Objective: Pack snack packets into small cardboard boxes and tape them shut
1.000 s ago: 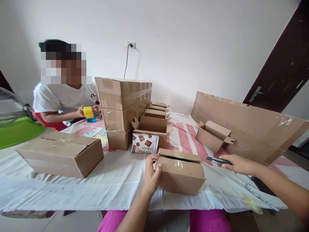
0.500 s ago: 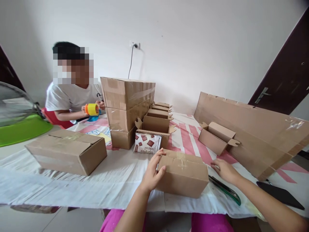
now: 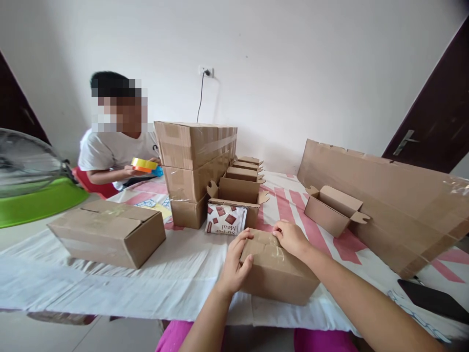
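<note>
A closed cardboard box [image 3: 282,278] lies in front of me, with clear tape [image 3: 277,254] along its top seam. My left hand [image 3: 236,264] holds its left end, thumb on top and fingers over the far edge. At the far side of the top, my right hand [image 3: 291,238] has its fingers curled together by the tape. Whatever is between those fingertips, if anything, is hidden. Just beyond the box stands a white printed packet [image 3: 225,219], leaning on an open carton [image 3: 238,190].
Taped boxes [image 3: 194,161] are stacked behind, with several open cartons alongside. Another closed box [image 3: 110,230] lies left. To the right are an open carton [image 3: 331,210], a large cardboard panel [image 3: 381,200] and a black flat object [image 3: 434,298]. A person [image 3: 117,151] holds yellow tape [image 3: 144,164].
My right hand has moved left from beside the box onto its top. The green-handled cutter at the box's right is now out of sight. The other person has tilted the yellow tape.
</note>
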### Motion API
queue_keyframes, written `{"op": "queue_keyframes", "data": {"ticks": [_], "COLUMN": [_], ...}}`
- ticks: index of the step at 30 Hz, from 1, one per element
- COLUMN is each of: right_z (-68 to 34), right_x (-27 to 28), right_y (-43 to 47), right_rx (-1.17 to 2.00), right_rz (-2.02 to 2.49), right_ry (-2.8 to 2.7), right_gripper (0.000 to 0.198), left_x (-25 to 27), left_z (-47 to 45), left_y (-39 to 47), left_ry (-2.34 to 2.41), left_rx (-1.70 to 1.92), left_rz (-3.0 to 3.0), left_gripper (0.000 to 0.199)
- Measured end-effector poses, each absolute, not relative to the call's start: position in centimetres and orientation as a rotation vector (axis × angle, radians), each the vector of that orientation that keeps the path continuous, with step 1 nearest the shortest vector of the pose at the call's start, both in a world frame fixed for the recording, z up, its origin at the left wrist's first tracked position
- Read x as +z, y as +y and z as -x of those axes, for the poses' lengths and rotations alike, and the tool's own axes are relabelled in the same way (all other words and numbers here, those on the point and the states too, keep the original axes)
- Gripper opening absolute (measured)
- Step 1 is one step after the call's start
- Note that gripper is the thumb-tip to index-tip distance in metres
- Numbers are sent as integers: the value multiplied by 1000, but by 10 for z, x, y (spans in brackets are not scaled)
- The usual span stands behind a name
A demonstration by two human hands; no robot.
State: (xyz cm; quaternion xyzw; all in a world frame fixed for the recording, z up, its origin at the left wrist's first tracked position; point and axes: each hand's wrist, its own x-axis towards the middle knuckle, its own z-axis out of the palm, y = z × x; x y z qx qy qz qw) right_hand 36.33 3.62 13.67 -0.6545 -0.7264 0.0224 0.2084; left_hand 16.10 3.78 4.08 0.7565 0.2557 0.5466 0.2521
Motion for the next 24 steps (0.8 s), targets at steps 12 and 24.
{"op": "queue_keyframes", "data": {"ticks": [12,24], "right_z": [-374,-371], "right_x": [140,119], "right_y": [32,33], "right_rx": [-94,-308], "right_rz": [1857,1614], "right_ry": [-2084,-2206], "right_gripper": [10,21], "left_x": [44,48], "left_z": [-172,-172], "left_y": [37,31], "left_ry": [799,975], "left_rx": [1522,1469], "left_rz": [-2089,-2163], "left_gripper": [35,33]}}
